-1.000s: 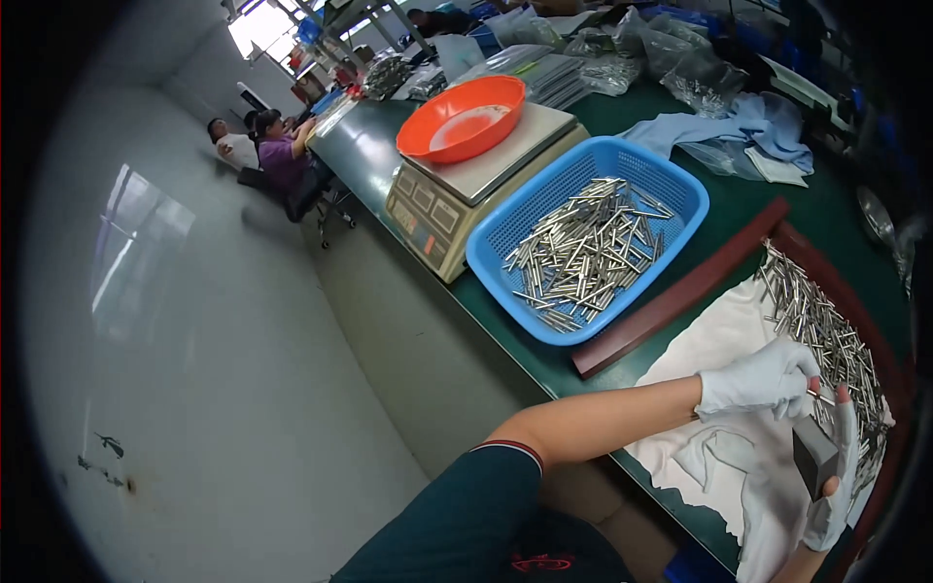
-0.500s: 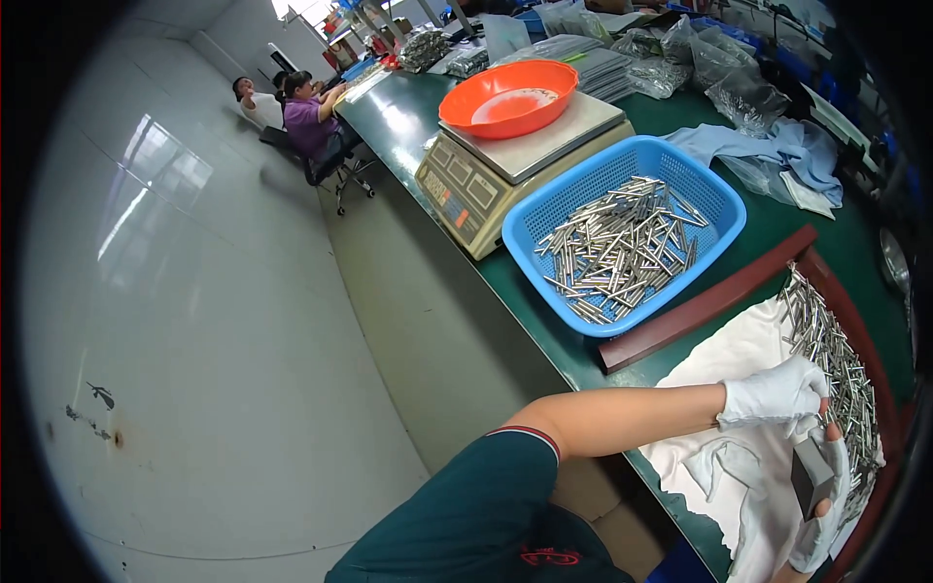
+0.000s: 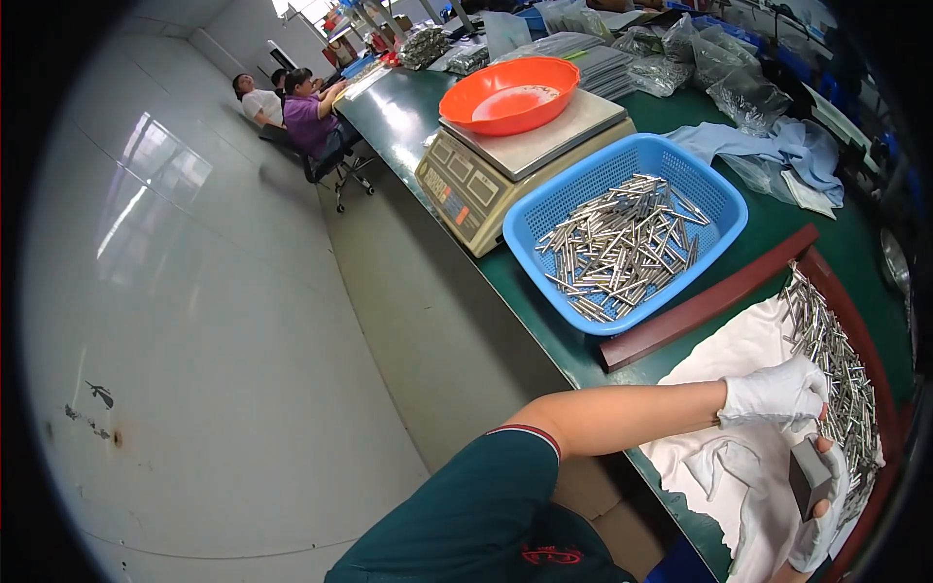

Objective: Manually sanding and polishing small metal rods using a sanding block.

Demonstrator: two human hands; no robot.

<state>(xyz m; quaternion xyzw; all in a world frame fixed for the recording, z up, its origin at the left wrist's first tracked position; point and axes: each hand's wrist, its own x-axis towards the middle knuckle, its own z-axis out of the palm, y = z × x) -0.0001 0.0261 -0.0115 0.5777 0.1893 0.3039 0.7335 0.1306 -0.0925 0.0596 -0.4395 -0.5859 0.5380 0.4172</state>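
Note:
My left hand (image 3: pixel 776 394), in a white glove with bare fingertips, is closed beside a long pile of slim metal pins (image 3: pixel 842 374). What it pinches, if anything, is too small and hidden to make out. Just below it, my right hand (image 3: pixel 828 520), gloved the same way, grips a dark grey rectangular block (image 3: pixel 810 476), with fingertips showing along the block's edge. Both hands are over a white cloth (image 3: pixel 714 374) spread on the table, and a crumpled white piece of cloth (image 3: pixel 721 464) lies to their left.
Reddish-brown rails (image 3: pixel 705 296) border the cloth and pins. Beyond them stands a blue basket (image 3: pixel 530 257) holding many metal pins. A scale (image 3: pixel 466 189) carries an orange bowl (image 3: pixel 510 121). Plastic bags (image 3: pixel 739 92) and a light blue cloth (image 3: pixel 777 151) lie farther back. Seated people (image 3: pixel 311 117) are at the far end.
My left fingers and my right fingertips have shifted slightly apart, and the grey block has moved a little. At the far end, a person in white has lowered an arm.

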